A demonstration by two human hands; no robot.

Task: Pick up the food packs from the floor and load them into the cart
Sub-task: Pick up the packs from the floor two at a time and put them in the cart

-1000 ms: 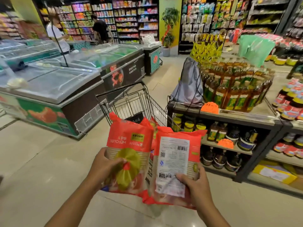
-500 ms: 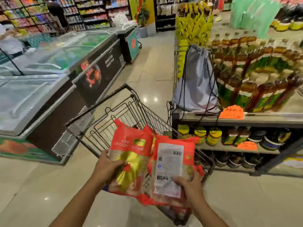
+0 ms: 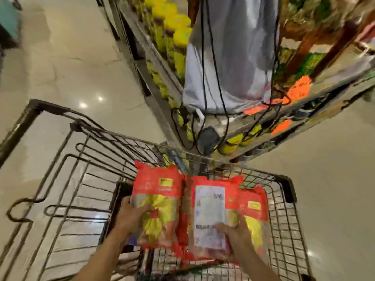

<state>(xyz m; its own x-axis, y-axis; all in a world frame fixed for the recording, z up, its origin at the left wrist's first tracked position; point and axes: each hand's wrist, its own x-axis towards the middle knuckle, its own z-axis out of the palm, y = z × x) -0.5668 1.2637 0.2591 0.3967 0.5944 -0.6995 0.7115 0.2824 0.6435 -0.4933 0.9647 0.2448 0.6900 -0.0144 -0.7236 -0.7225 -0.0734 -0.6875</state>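
Note:
I look steeply down into a black wire shopping cart (image 3: 284, 201). My left hand (image 3: 133, 214) grips a red food pack with a yellow picture (image 3: 160, 201) by its left edge. My right hand (image 3: 233, 234) grips a second red pack (image 3: 210, 209) that shows its white label side. Both packs hang side by side over the cart's basket. Another red pack (image 3: 253, 207) shows just behind the right one; whether it lies in the cart or is held I cannot tell. The frame is blurred.
The cart's folded child-seat flap and handle (image 3: 60, 138) lie to the left. A shelf unit (image 3: 162, 94) with yellow-lidded jars and bottles stands just beyond the cart, with a grey drawstring bag (image 3: 233, 53) on it. Beige tiled floor (image 3: 71, 57) spreads left and right.
My view has tipped sharply downward and moved closer to the cart. Both hands have carried the packs forward, from in front of the cart to over its basket.

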